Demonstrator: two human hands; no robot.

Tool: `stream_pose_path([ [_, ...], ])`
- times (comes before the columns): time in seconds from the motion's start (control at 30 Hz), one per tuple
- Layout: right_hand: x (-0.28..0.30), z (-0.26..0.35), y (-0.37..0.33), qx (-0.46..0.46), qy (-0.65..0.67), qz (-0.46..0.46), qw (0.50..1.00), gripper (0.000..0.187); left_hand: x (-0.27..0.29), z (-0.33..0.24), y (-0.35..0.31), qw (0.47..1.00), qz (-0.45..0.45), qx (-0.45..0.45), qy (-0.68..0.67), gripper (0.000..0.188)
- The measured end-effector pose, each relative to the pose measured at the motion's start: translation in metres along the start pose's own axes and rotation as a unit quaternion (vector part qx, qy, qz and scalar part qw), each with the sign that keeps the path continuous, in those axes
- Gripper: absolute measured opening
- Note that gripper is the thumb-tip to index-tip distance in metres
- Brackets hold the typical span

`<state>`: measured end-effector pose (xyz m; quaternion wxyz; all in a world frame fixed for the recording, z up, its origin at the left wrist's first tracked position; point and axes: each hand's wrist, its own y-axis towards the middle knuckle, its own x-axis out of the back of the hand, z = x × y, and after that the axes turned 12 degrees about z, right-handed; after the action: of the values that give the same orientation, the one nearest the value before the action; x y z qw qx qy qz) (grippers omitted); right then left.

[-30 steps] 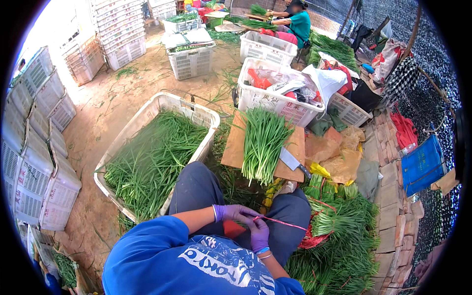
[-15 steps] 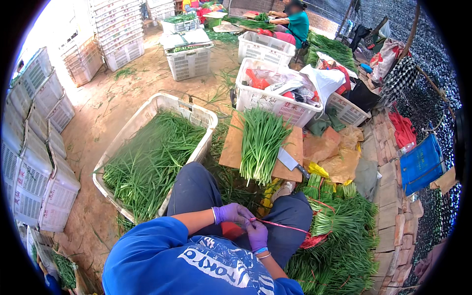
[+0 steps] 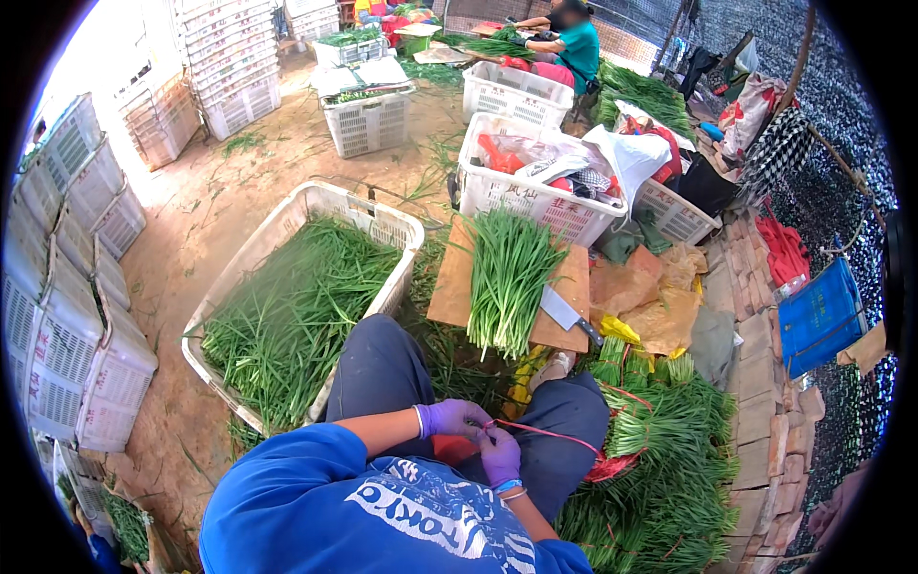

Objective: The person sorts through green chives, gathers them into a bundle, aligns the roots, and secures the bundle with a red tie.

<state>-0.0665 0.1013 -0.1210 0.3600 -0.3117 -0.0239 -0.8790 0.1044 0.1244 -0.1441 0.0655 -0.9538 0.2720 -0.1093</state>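
Note:
Both my hands wear purple gloves and meet above my lap. My left hand [image 3: 453,418] pinches the end of a red tie string [image 3: 555,435], and my right hand [image 3: 500,456] grips it close beside. From my fingers the string runs right, across my knee, to a red tangle of string [image 3: 612,466]. Ahead of me a loose bunch of garlic chives [image 3: 512,282] lies on a wooden board [image 3: 447,287], pale stem ends toward me. A cleaver [image 3: 564,314] rests at the board's right side. Tied chive bundles [image 3: 660,469] are piled at my right.
A white crate [image 3: 196,354] of loose chives stands at my left knee. Beyond the board, another white crate [image 3: 535,212] holds bags and cloths. Stacked crates [image 3: 76,344] line the left side. A person [image 3: 574,48] in green sits at the back. Bricks [image 3: 755,430] edge the right.
My hands stay together on the string with only slight finger movement. The string's slack has shifted a little. At the back, the person in green has moved their arms slightly.

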Motion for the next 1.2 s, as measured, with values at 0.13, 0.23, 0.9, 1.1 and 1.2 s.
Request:
stream_pose_path([
  [0.13, 0.002, 0.005, 0.0, -0.023, -0.016, 0.013, 1.0, 0.024, 0.003, 0.002, -0.002, 0.991, -0.018, -0.069, 0.109, 0.027],
  [0.23, 0.012, 0.025, -0.002, -0.048, 0.011, 0.034, 0.998, 0.024, 0.002, -0.009, -0.004, 0.982, -0.065, -0.074, 0.163, 0.022],
  [0.9, 0.004, 0.005, 0.0, 0.015, -0.015, 0.018, 1.0, 0.02, -0.008, -0.038, -0.012, 0.965, -0.07, 0.088, 0.236, 0.038],
  [1.1, 0.006, 0.006, 0.0, -0.008, 0.0, 0.046, 0.999, 0.018, -0.011, -0.026, -0.011, 0.977, -0.069, 0.051, 0.195, 0.033],
  [1.2, 0.008, 0.006, 0.0, -0.028, 0.011, 0.061, 0.998, 0.019, -0.012, -0.015, -0.01, 0.978, -0.07, 0.027, 0.193, 0.033],
])
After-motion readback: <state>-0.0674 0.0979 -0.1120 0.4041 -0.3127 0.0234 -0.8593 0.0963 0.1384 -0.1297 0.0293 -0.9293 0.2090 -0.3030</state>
